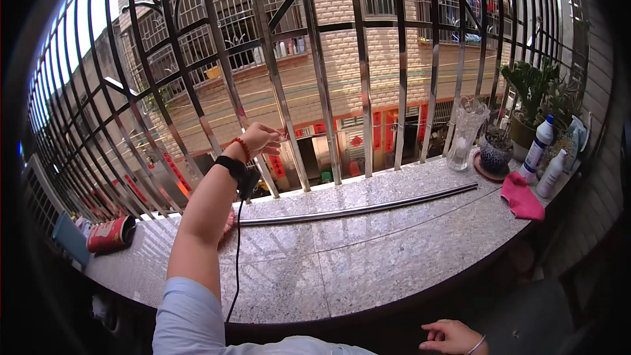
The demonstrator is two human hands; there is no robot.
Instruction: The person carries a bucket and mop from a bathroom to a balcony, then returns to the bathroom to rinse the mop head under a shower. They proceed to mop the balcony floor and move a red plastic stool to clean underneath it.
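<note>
My left hand (261, 140) reaches out to the upright metal bars of a window grille (323, 84), its fingers bent close to one bar. Whether the fingers touch the bar or pinch something small is not clear. A red bead bracelet (241, 149) and a black strap with a dark device (246, 182) circle that wrist, and a black cable (238, 256) hangs from the device. Low at the right, my right hand (448, 337) is held in front of the ledge with fingers loosely bent and nothing visible in it.
On the speckled stone ledge (276, 281) lies a metal pole (360, 211), a pink fuzzy piece (228, 227) at its left end. To the right stand a glass vase (463, 138), potted plants (495, 150), bottles (537, 150) and a pink cloth (522, 197). A red roll (109, 235) lies left.
</note>
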